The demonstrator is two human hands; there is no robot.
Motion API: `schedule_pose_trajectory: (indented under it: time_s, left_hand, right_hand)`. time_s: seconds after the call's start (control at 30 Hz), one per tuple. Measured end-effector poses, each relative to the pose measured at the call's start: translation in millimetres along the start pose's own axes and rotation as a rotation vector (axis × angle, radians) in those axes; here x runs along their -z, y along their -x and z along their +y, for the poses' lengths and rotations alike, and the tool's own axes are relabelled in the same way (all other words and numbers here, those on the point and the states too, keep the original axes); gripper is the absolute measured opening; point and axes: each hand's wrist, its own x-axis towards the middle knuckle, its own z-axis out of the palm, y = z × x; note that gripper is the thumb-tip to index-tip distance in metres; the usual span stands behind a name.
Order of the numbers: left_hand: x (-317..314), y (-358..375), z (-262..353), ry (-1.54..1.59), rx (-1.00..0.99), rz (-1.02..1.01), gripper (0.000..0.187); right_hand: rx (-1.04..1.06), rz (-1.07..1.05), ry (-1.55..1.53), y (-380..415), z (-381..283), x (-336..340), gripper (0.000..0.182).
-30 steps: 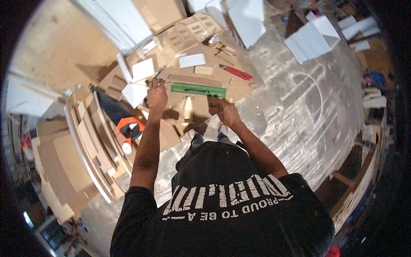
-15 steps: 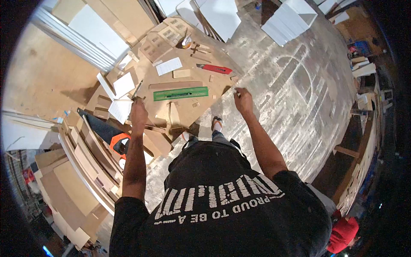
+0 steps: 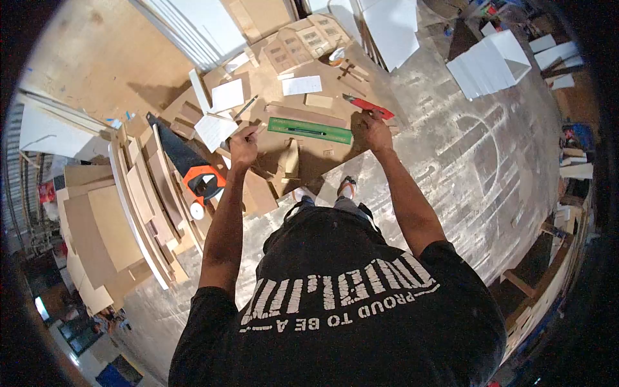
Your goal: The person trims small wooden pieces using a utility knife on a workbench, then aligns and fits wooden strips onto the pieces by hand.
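My left hand (image 3: 245, 147) is closed, with a small pale strip (image 3: 260, 128) poking out at its fingertips. It is above the left part of the board table, beside white paper (image 3: 215, 131) and a pencil (image 3: 246, 107). My right hand (image 3: 376, 133) has its fingers curled at the red handle of a utility knife (image 3: 370, 106), which lies on the table. Between my hands lies a green ruler (image 3: 281, 126) with a dark pen (image 3: 306, 131) on it. Just below the ruler is a pale wooden piece (image 3: 291, 159).
A handsaw with an orange handle (image 3: 202, 181) leans against stacked boards (image 3: 132, 174) on the left. Cut wooden panels (image 3: 303, 44) and a roll of tape (image 3: 336, 57) lie at the table's far end. White folded sheets (image 3: 488, 66) stand on the concrete floor to the right.
My right hand has moved from the table's right edge to the utility knife. The left hand has come nearer the ruler. The view has turned and shifted.
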Motion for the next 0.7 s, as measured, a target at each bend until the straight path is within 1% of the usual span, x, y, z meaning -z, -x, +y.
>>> schedule_pose_trajectory:
  time_s: [0.1,0.13,0.23,0.27,0.33,0.37,0.4,0.43,0.47,0.57,0.6,0.67,0.7]
  left_hand:
    - [-8.6,4.0,-11.9,0.295,0.170,-0.144,0.027]
    - [-8.6,5.1,-8.4,0.309,0.140,-0.168,0.026]
    - [-5.0,9.9,13.9,0.317,0.209,-0.301,0.024]
    - [-14.5,10.1,1.9,0.306,0.213,-0.321,0.022]
    - [-15.5,7.5,9.4,0.297,0.231,-0.418,0.024]
    - [-17.1,6.6,14.6,0.293,0.239,-0.466,0.026]
    - [-20.8,5.1,16.0,0.285,0.214,-0.466,0.026]
    - [-24.9,3.3,17.1,0.277,0.189,-0.464,0.026]
    - [-28.2,2.7,18.8,0.267,0.164,-0.463,0.026]
    - [-28.1,2.5,35.1,0.249,0.155,-0.486,0.025]
    - [-32.3,2.7,29.3,0.264,0.162,-0.486,0.024]
    - [-41.1,3.4,17.0,0.295,0.178,-0.483,0.023]
    - [-38.2,4.0,20.7,0.315,0.195,-0.466,0.024]
  right_hand:
    - [-0.126,-0.119,-0.021,4.5,-14.3,17.6,0.028]
    - [-0.157,-0.094,-0.026,5.5,-26.7,27.2,0.028]
    - [-0.140,0.010,-0.110,11.4,-43.0,31.5,0.026]
    - [-0.122,-0.006,-0.192,15.5,-48.1,25.0,0.024]
    - [-0.084,-0.036,-0.353,23.2,-64.1,5.5,0.022]
    - [-0.013,-0.034,-0.388,29.6,-75.9,-3.2,0.020]
    - [-0.095,-0.154,-0.553,33.0,-94.2,-7.1,0.022]
    - [-0.116,-0.168,-0.614,35.1,-111.1,-12.9,0.025]
    - [-0.175,-0.198,-0.615,35.7,-127.6,-16.0,0.024]
    - [-0.225,-0.242,-0.746,30.1,-154.5,-23.7,0.023]
    - [-0.299,-0.253,-0.809,27.7,-158.3,-32.0,0.022]
    - [-0.326,-0.265,-0.775,24.6,-156.0,-40.7,0.022]
    - [-0.341,-0.273,-0.757,23.9,-156.0,-45.4,0.022]
